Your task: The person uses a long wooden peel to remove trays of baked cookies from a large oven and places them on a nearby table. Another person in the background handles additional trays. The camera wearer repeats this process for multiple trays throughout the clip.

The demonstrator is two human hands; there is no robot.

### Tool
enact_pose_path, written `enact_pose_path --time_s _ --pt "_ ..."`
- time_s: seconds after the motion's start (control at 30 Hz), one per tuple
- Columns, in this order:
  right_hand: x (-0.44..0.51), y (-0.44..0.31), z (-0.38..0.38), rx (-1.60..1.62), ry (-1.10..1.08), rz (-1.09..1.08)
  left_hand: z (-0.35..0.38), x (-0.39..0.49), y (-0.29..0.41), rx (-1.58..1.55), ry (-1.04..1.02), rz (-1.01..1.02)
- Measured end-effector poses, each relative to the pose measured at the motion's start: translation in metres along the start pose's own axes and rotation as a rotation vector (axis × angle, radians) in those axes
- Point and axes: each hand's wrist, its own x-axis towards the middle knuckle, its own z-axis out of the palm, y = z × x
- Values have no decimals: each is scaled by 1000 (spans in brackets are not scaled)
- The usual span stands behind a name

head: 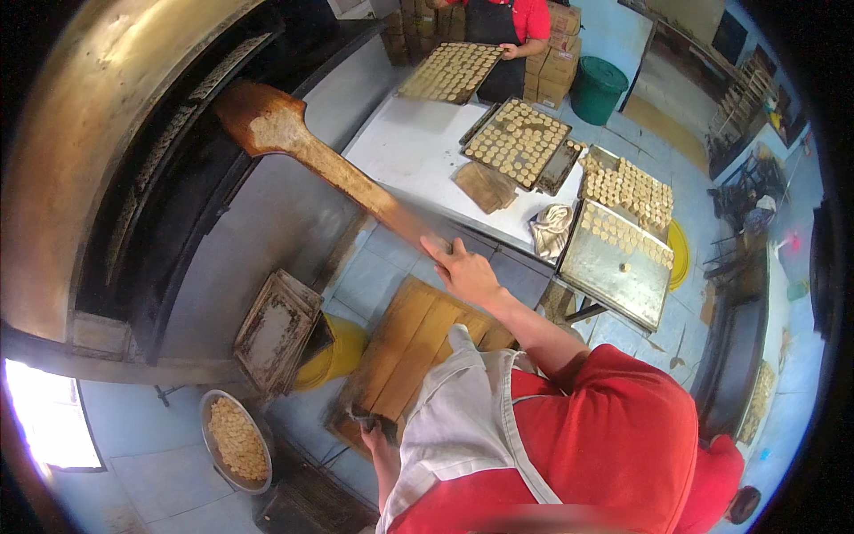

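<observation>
My right hand (467, 274) is wrapped around the handle end of a long wooden baker's peel (347, 177). The peel slants up and left, and its broad scorched blade (267, 123) is at the dark mouth of an oven (193, 160). Low by my left side, my left hand (380, 444) grips a dark cloth (373, 422), partly hidden by my apron. Below both hands lies a wooden board (413, 334).
A white table (407, 140) bears trays of round dough pieces (517, 143) and a cloth (552, 227). Beyond it, a co-worker (497, 47) holds another tray (450, 72). Stacked blackened trays (277, 330), a yellow bucket (333, 354) and a bowl of baked pieces (237, 440) are at left.
</observation>
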Motion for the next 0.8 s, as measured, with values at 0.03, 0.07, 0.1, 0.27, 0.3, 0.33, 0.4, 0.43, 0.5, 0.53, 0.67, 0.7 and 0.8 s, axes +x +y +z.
enact_pose_path --time_s 0.03,0.07,0.1,0.27,0.3,0.33,0.4,0.43,0.5,0.53,0.67,0.7,0.8 --pt "6 7 -5 -4 3 5 2 -11 -2 -59 -16 42" --pt "11 13 -11 -14 14 18 4 -22 -4 -78 -7 10" --pt "17 20 -16 -26 29 27 5 -33 -7 -38 25 -79" --pt "37 50 -46 -24 201 137 0 -85 -19 1 -21 -265" --pt "39 57 -52 -46 230 166 -2 -91 -19 22 -31 -299" --pt "41 63 -57 -52 253 165 -3 -97 -19 36 -33 -327" --pt "44 73 -67 -69 278 169 -5 -102 -17 48 -37 -369" --pt "48 78 -70 -82 287 170 -6 -104 -17 47 -33 -386" --pt "55 87 -78 -59 333 149 -10 -104 -15 45 -24 -414" --pt "60 92 -83 -52 333 147 -11 -102 -15 34 -23 -428" --pt "86 102 -105 -133 376 128 -16 -85 -15 -26 -16 -473" --pt "92 101 -110 -139 347 125 -17 -78 -14 -45 -14 -492" --pt "104 92 -124 -143 310 111 -25 -58 -14 -82 -28 -536"
